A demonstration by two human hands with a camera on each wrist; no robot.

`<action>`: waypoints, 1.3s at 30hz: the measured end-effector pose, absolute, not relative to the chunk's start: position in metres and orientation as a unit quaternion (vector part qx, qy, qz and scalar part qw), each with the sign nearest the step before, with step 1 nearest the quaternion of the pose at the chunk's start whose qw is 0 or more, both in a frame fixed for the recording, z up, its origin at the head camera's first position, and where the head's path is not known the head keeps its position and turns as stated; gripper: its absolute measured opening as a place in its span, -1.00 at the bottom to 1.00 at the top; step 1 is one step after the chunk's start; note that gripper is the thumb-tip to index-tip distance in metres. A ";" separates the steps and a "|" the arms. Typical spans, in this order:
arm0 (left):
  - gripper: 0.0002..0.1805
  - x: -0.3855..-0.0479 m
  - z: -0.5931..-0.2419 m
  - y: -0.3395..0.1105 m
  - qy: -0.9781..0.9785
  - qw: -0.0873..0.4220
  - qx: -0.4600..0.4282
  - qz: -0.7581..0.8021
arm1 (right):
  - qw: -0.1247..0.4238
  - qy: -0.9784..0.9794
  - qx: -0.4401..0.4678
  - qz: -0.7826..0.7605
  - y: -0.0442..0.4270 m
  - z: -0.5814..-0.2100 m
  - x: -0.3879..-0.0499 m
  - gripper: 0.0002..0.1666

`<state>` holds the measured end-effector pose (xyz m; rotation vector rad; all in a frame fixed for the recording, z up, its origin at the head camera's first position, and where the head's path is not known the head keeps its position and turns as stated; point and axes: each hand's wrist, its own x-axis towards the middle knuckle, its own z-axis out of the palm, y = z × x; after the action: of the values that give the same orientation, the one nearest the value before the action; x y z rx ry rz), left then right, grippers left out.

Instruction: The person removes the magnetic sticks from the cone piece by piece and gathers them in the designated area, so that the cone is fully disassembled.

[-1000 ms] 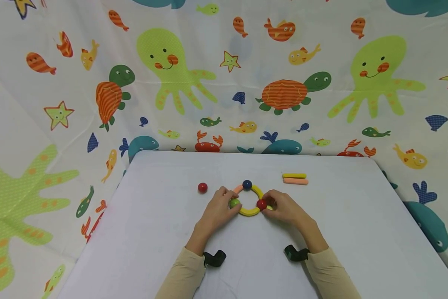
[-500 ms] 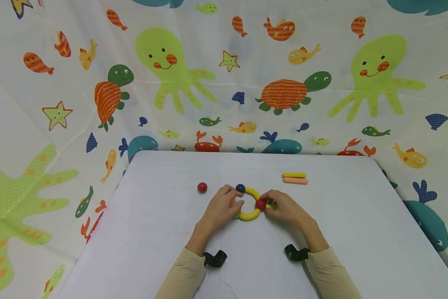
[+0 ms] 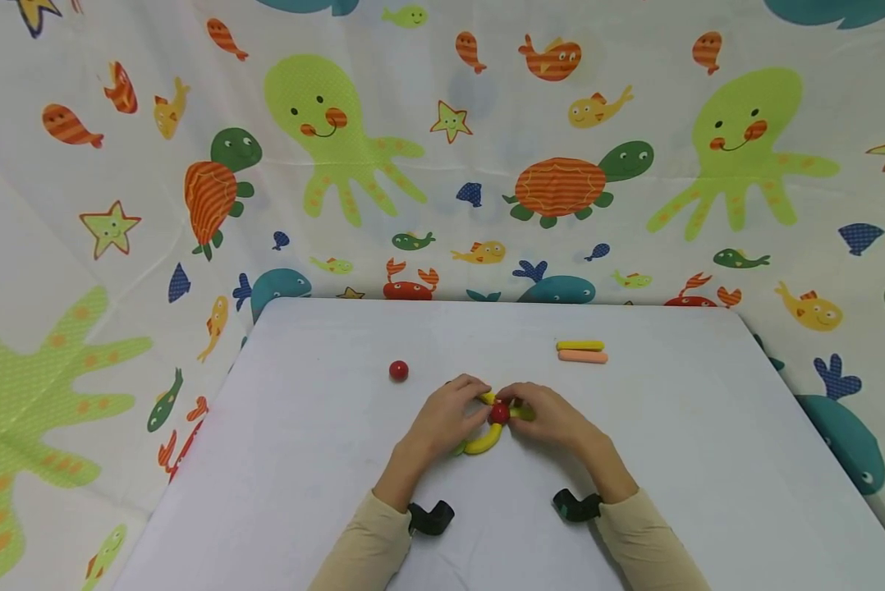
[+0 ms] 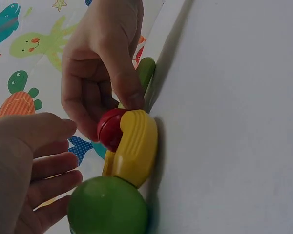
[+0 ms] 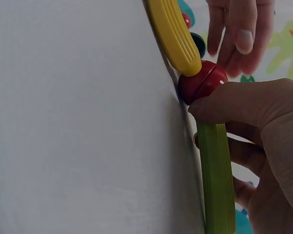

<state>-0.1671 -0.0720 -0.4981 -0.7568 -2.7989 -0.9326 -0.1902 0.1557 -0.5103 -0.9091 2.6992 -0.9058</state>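
Note:
My right hand [image 3: 553, 419] pinches the red ball [image 3: 499, 412] between thumb and fingers, where a straight green stick [image 5: 216, 180] meets it. A curved yellow piece [image 3: 484, 440] runs from the red ball [image 4: 110, 129] to a green ball [image 4: 107, 207]. Another yellow piece [image 3: 488, 398] reaches the red ball from above, partly hidden by my fingers. My left hand [image 3: 448, 420] is beside the pieces, its fingers [image 4: 53, 168] parted and bent, with nothing gripped between them. The dark blue ball [image 5: 198, 45] is mostly hidden behind the yellow piece.
A loose red ball [image 3: 399, 371] lies behind and left of my left hand. Behind my right hand, a yellow stick [image 3: 580, 345] and an orange stick [image 3: 582, 357] lie side by side. The white table [image 3: 302, 492] meets a patterned cloth at its back edge.
The joined pieces have shifted left and toward me and have turned, with the red ball moving left. My left hand has let go of the green ball. My right hand has moved left.

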 end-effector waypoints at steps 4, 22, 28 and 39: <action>-0.58 -0.167 -0.498 -0.069 -0.924 0.045 -0.259 -0.278 | 0.075 0.894 -0.317 -0.309 0.151 -0.512 -0.189 -0.57; -0.54 -0.167 -0.505 -0.066 -0.934 -0.019 -0.277 -0.227 | 0.040 0.894 -0.324 -0.308 0.149 -0.515 -0.187 -0.74; -0.56 -0.167 -0.503 -0.068 -0.928 -0.031 -0.285 -0.236 | 0.037 0.890 -0.330 -0.314 0.149 -0.515 -0.188 -0.76; -0.60 -0.168 -0.503 -0.067 -0.927 -0.027 -0.289 -0.240 | 0.034 0.886 -0.333 -0.322 0.149 -0.515 -0.187 -0.79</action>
<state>-0.1676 -0.0669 -0.5033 -0.9233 -2.9623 -0.7657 -0.1871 0.1492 -0.5149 -1.0234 2.7236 -0.9891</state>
